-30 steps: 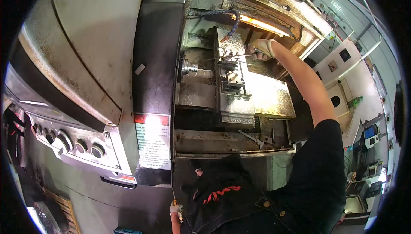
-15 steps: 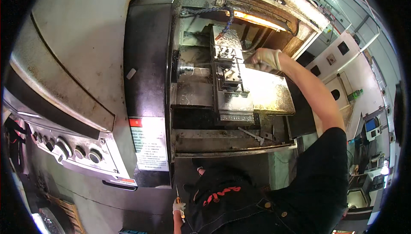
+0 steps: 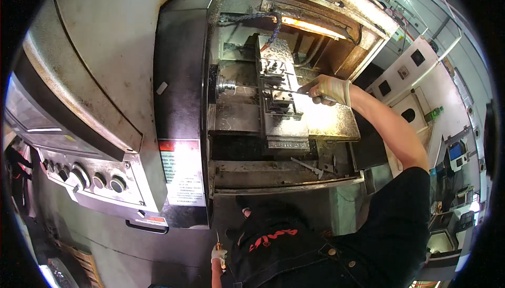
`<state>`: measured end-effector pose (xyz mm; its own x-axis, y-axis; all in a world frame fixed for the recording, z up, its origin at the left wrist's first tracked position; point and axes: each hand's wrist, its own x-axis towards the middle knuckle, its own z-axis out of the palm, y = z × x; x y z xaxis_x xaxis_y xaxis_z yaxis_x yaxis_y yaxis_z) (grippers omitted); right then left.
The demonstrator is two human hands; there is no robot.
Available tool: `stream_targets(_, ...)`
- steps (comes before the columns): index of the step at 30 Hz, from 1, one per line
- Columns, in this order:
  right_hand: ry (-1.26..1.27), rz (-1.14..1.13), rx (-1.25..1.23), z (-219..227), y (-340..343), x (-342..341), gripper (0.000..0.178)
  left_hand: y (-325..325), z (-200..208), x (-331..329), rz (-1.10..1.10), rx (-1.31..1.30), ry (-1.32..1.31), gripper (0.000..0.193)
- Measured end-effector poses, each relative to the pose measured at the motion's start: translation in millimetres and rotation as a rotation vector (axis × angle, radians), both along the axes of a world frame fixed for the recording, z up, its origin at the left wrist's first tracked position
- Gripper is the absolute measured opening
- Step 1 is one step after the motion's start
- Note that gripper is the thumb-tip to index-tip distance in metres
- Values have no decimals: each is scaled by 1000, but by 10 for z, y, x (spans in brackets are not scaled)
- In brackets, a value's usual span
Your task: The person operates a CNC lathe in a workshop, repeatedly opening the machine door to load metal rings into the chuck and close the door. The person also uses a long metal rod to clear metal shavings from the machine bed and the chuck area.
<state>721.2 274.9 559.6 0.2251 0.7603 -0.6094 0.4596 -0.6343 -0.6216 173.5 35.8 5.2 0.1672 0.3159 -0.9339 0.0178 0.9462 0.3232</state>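
My right hand (image 3: 329, 90), in a whitish work glove with dirty fingers, reaches into the open machine bay. Its fingers are closed, and a slim metallic piece shows beneath them; its kind is unclear. Just left of the fingertips stands the tool block (image 3: 281, 98) on its metal slide. Farther left is the chuck (image 3: 223, 85), with a thin rod running from it toward the block. Low down at my left side, my gloved left hand (image 3: 218, 255) grips a screwdriver (image 3: 218, 239) with an orange handle, its thin shaft pointing up.
Calipers (image 3: 307, 167) lie on the bay's front ledge. A segmented coolant hose (image 3: 274, 27) arches over the slide, near a glowing lamp strip (image 3: 310, 27). The dark sliding door (image 3: 179, 77) and the knobbed control panel (image 3: 97, 180) stand at left.
My right hand has moved slightly down, and its fingers, blurred before, now point left toward the tool block. My left hand still holds the screwdriver low. The view has shifted slightly.
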Motion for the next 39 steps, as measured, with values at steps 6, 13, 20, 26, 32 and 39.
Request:
stream_targets(6,-167,12,93,-89,-101,15,40,-20,69,51,-28,30,55,59)
stream_targets(13,-61,49,107,-181,-156,-16,41,-51,158,20,53,-9,-40,62)
stream_targets(20,-935,484,156,-664,239,354,41,-87,249,116,-14,38,67,62)
stream_targets(26,-1106,504,0,-784,1112,25,27,-190,258,127,13,104,71,60)
stream_targets(32,-1219,595,76,-1097,1747,253,24,-605,-128,86,-206,161,284,56)
stream_targets(39,-1087,283,20,-1550,2237,671,25,-345,729,429,-276,41,414,47)
